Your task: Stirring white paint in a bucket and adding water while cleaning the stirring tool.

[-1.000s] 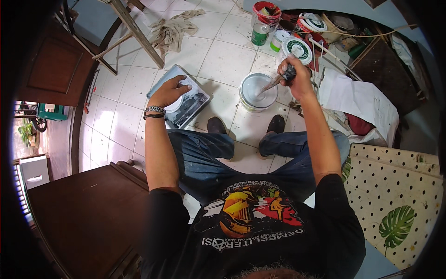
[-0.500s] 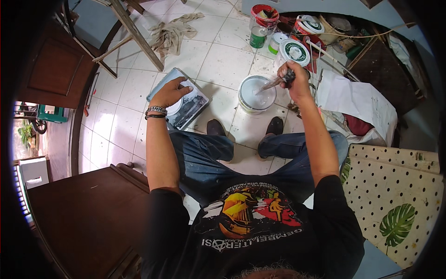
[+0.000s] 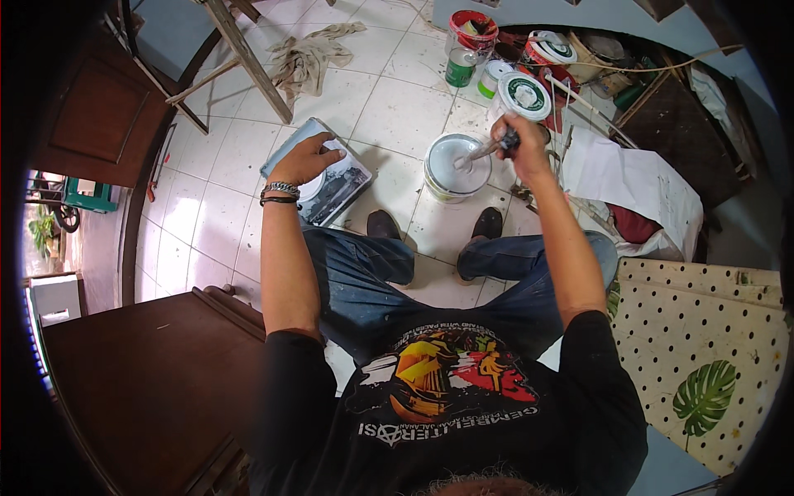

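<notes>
My right hand [image 3: 521,149] is closed round a stirring stick [image 3: 481,153] with a dark upper end. The stick's lower part slants into a white bucket [image 3: 432,183] of pale grey paint [image 3: 451,157]. The bucket stands on the floor just beyond my feet. My left hand [image 3: 306,161] is over a paint tray [image 3: 356,192] smeared with grey and dark paint, its thumb apart from bent fingers. A white round thing [image 3: 312,188] shows in the tray beside that hand. The undersides of the left fingers are hidden.
Several paint tubs stand at the far right, among them a lidded white bucket [image 3: 524,95], a red bucket [image 3: 471,31] and a green jar [image 3: 461,68]. A crumpled cloth [image 3: 313,58] lies near wooden legs [image 3: 248,62]. A white sheet [image 3: 616,178] is at right, a brown cabinet [image 3: 157,364] at left.
My right hand has shifted slightly left, and the stirring stick has swung lower and to the right in the paint. My left hand has stayed nearly still over the tray.
</notes>
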Available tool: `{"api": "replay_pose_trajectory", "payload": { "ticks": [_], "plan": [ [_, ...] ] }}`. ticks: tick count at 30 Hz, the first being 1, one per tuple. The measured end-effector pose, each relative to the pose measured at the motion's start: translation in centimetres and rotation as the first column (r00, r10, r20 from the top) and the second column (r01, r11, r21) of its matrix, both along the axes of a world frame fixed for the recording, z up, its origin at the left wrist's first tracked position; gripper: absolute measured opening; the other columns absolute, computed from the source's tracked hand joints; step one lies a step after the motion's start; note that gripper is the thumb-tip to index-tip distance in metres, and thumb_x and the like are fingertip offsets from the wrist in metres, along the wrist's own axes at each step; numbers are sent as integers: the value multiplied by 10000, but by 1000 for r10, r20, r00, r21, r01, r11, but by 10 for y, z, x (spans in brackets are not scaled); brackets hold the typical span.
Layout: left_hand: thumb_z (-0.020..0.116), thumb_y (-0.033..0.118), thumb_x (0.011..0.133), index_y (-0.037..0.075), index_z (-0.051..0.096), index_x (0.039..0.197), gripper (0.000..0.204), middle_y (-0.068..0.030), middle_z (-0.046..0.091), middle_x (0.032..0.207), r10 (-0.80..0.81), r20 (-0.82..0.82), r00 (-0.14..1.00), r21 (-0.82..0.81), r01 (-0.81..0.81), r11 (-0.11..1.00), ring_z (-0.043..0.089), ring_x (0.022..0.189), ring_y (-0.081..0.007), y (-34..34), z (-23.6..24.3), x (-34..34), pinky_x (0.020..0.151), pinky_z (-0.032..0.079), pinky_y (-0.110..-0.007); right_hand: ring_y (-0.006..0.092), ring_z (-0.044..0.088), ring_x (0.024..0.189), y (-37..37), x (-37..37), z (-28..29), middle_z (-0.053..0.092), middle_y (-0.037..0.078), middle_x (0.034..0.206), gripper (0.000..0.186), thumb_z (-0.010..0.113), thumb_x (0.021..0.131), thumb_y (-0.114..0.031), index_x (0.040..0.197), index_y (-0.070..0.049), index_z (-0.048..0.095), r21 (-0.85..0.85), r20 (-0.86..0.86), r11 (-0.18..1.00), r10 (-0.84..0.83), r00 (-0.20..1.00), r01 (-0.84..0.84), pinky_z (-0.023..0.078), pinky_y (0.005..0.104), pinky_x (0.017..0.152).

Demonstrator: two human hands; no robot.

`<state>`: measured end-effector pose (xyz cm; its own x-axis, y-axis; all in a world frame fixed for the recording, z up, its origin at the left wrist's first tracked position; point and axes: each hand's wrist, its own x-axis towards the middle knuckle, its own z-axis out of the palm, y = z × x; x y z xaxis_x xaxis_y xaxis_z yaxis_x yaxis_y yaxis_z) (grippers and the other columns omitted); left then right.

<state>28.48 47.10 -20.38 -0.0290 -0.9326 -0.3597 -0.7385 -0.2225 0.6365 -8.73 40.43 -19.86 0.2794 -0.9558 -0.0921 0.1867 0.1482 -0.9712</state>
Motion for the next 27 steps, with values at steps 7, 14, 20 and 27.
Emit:
{"api": "replay_pose_trajectory", "payload": {
  "ticks": [7, 14, 20, 27],
  "plan": [
    [625, 350, 821, -19, 455, 1262, 600, -233, 576, 1123, -6, -14, 1000, 0, 6, 1000, 558, 1049, -292, -5, -2, -5, 895, 429, -337, 100, 471, 473, 9, 12, -79, 504, 20, 631, 320, 495, 849, -342, 671, -77, 524, -3, -20, 999, -34, 999, 34, 375, 219, 427],
    [625, 335, 826, -23, 445, 1268, 597, -235, 573, 1131, -1, -9, 1000, 42, 1, 999, 557, 1058, -283, -1, 4, -3, 895, 429, -332, 90, 499, 584, -9, -6, 34, 520, 29, 657, 345, 471, 878, -373, 679, -94, 511, 52, 113, 999, -5, 994, -1, 401, 212, 427],
    [623, 344, 828, -27, 454, 1258, 593, -236, 576, 1118, 4, -24, 1000, -9, -5, 1000, 560, 1048, -283, -3, -3, -2, 889, 431, -332, 98, 512, 661, -8, -13, 83, 505, 28, 653, 364, 482, 864, -414, 673, -105, 500, 14, 132, 995, 101, 986, -104, 405, 208, 424],
    [634, 338, 819, -28, 460, 1252, 593, -230, 590, 1091, 0, 8, 1000, -4, 0, 1000, 572, 1024, -277, -3, -3, -2, 868, 442, -329, 81, 497, 523, -11, 0, 19, 535, 22, 652, 338, 488, 868, -384, 684, -103, 527, 79, 69, 997, -1, 998, -5, 410, 208, 412]
  ]
}}
